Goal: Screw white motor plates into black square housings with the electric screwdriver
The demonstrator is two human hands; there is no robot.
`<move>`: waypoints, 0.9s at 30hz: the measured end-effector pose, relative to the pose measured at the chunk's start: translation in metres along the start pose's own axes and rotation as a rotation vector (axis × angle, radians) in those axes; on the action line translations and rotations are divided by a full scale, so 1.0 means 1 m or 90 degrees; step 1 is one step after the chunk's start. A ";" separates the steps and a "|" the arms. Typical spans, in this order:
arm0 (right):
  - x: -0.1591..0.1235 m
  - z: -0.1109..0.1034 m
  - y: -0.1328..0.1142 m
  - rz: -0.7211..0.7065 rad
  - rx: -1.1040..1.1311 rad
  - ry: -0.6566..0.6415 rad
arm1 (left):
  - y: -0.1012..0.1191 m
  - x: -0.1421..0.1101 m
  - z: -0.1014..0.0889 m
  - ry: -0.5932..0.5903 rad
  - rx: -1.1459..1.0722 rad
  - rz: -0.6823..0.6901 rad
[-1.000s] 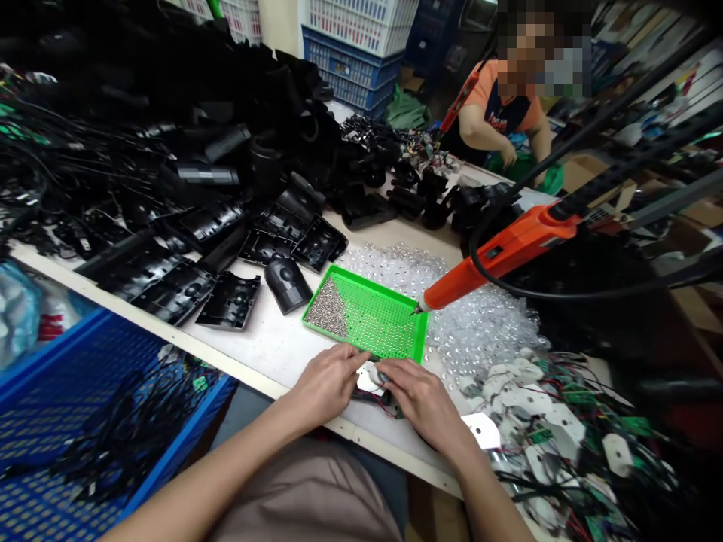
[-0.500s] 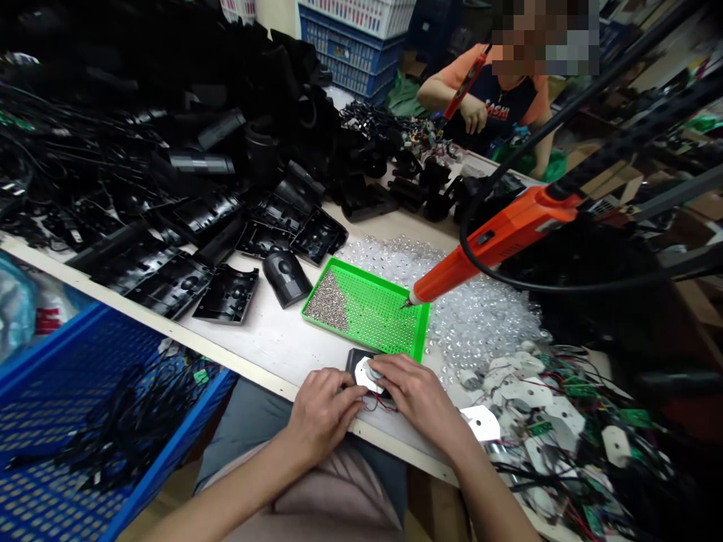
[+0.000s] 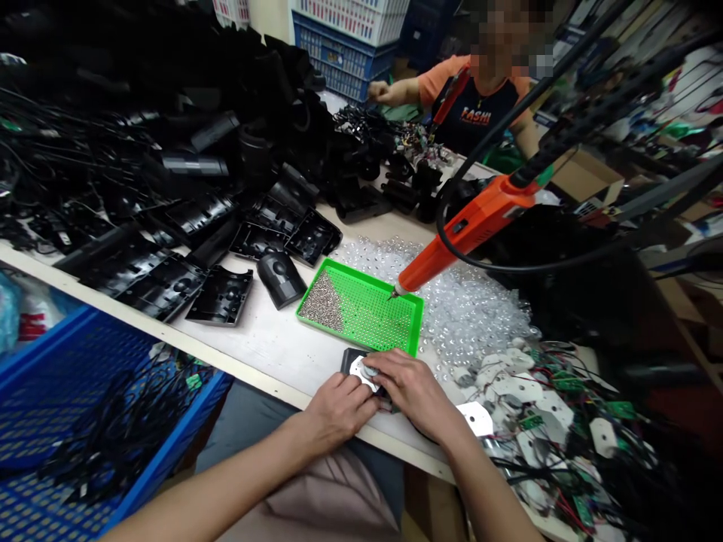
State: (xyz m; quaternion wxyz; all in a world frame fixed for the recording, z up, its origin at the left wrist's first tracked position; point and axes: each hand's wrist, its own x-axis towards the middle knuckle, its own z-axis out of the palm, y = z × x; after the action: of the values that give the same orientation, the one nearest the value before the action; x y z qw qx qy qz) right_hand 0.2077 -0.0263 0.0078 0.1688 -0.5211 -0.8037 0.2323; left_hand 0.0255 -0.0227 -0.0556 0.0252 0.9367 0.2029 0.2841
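We grip a black housing [image 3: 351,360] with a white plate, left hand [image 3: 339,412] and right hand [image 3: 412,390] pressed together on it, just below the green perforated tray [image 3: 373,316]. Small screws [image 3: 321,301] fill the tray's left corner; an orange electric screwdriver [image 3: 452,241] hangs with its tip over the tray.

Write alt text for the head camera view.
The left hand and right hand hold a black housing with a white plate on a workbench. Beside them are a green tray of small screws and black plastic casings, with an orange electric screwdriver hanging above the tray.
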 end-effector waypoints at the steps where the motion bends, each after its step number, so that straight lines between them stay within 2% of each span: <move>1: 0.000 0.000 0.000 -0.003 -0.002 0.000 | 0.000 -0.002 0.001 0.012 -0.009 -0.001; 7: 0.001 0.000 0.001 -0.052 -0.031 -0.023 | -0.003 -0.023 -0.013 0.035 -0.141 -0.034; 10: 0.001 0.000 0.003 -0.063 -0.014 -0.018 | -0.012 -0.017 -0.024 0.042 -0.168 -0.156; 13: -0.008 -0.001 0.004 -0.034 0.007 0.020 | -0.026 0.002 -0.030 -0.039 -0.178 -0.232; 17: -0.037 0.002 -0.004 0.033 -0.016 0.178 | -0.041 0.022 -0.032 -0.146 -0.225 -0.222; 19: -0.051 0.013 -0.015 0.085 -0.064 0.225 | -0.045 0.026 -0.031 -0.176 -0.224 -0.219; 21: -0.060 0.030 -0.027 0.122 -0.126 0.235 | -0.045 0.026 -0.030 -0.191 -0.211 -0.211; 27: -0.054 0.081 -0.043 0.174 -0.239 0.315 | -0.036 0.022 -0.021 -0.130 -0.163 -0.237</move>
State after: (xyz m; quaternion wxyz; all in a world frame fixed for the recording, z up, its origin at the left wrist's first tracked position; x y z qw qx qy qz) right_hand 0.1548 -0.1069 -0.0377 0.2273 -0.6864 -0.6900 -0.0325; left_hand 0.0179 0.0174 -0.0323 0.2158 0.8962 0.3311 0.2016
